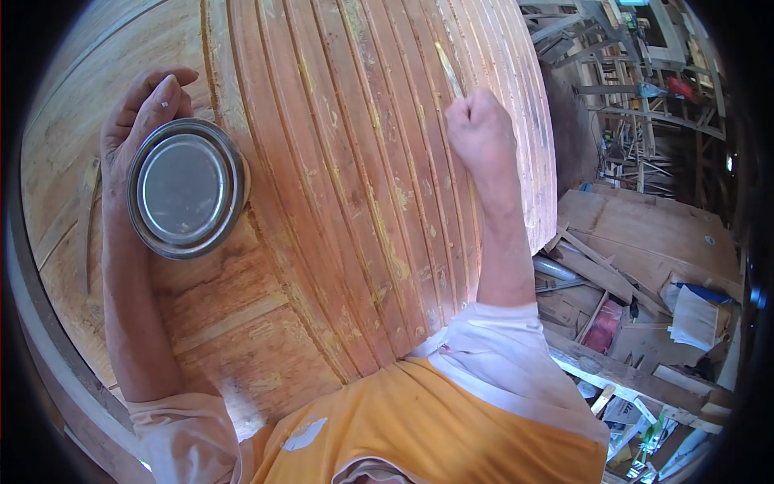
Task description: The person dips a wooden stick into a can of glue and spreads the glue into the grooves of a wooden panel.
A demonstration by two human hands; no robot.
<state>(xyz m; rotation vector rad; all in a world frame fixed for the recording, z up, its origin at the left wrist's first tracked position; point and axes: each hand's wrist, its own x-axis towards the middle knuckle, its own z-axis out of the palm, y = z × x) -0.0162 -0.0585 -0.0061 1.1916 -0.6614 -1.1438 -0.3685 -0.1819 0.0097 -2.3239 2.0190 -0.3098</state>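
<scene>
A round, silver-grey metal tin with a raised rim [184, 185] sits against the palm and wrist of a worker's left hand [147, 113], above a reddish-brown wooden surface scored with long parallel grooves [322, 153]. The left grip is half curled, thumb and fingers bent at the tin's far edge; most of the contact is out of sight. The right hand [486, 133] makes a tight fist around a thin, pale stick-like tool with a yellowish tip [448, 68], pointed away from the body over the grooves.

The tin should prove stiff and fairly light, its smooth metal apt to slip; the side wall just under the rim looks the surest place to take it, fingers spread around. The tool is probably light and rigid but slender enough to snap under a sideways push, best pinched low, well back from the tip.

Whether the tin shows its lid, base or inside cannot be told, nor what it contains. The tool's rear end is lost in the fist, and its kind, brush or blade, is unclear. Glare washes out the surface's right-hand edge, timber scraps [601, 270] beyond blur into shade, and a dark round border crops the corners.
</scene>
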